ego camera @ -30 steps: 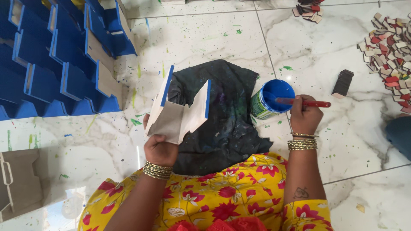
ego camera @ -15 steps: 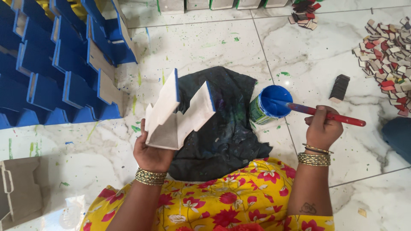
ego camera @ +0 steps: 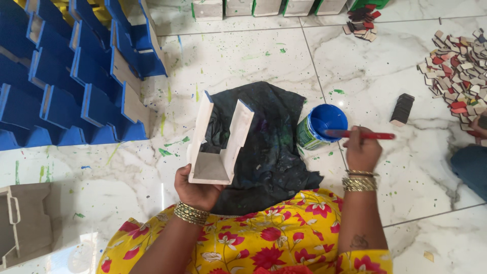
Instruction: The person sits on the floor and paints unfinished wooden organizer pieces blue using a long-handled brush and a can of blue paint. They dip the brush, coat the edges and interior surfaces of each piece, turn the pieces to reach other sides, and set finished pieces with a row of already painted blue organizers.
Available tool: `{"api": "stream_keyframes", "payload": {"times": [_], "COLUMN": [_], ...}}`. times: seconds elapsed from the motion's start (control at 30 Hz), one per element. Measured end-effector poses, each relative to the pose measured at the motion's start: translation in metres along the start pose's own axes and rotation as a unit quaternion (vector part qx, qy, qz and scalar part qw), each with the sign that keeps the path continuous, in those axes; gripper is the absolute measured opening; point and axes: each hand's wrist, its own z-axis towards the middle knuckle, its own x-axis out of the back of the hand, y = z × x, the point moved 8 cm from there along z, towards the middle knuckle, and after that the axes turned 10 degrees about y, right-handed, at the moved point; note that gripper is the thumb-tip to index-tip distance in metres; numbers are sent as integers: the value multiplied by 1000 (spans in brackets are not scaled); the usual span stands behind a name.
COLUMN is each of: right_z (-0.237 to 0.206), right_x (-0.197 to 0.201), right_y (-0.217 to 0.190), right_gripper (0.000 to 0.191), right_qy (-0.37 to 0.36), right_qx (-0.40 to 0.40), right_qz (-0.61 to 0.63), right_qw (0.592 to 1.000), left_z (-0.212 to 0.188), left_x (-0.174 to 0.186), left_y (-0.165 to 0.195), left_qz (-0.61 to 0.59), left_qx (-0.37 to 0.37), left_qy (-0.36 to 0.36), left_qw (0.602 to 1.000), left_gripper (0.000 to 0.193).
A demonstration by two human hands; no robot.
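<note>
the left hand grips the bottom of an unpainted wooden stand, fingers curled under its base so the two upright side panels point away from the person, their top edges tipped with blue; the piece is held above a dark paint-stained cloth spread on the white marble floor. the right hand is closed around a red-handled brush, fingers pinched on the handle, with the brush end lying over the rim of a small tin of blue paint that stands on the floor just beside the cloth's right edge. to the left, rows of blue painted stands lean against each other, and a bare grey stand lies at the lower left. a small dark block sits right of the tin, with a heap of small red and pale tiles farther right. the person's lap shows a yellow flowered dress, with gold bangles on both wrists
</note>
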Motion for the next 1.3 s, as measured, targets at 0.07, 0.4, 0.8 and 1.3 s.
{"api": "stream_keyframes", "payload": {"times": [0.07, 0.4, 0.8, 1.3], "right_z": [3, -5, 2, 6], "right_x": [16, 44, 56, 59], "right_y": [-6, -41, -37, -17], "right_gripper": [24, 26, 28, 21], "right_qy": [20, 51, 69, 81], "right_qx": [-25, -17, -78, -32], "right_qz": [53, 90, 147, 220], "right_qw": [998, 994, 984, 972], "left_z": [2, 1, -3, 7], "left_x": [2, -6, -12, -6], "left_y": [-1, -2, 0, 2], "left_qz": [2, -5, -10, -38], "left_qx": [1, 2, -4, -12], "left_qy": [11, -2, 2, -8], "left_qw": [1000, 1000, 1000, 999], "left_gripper": [61, 63, 68, 66]}}
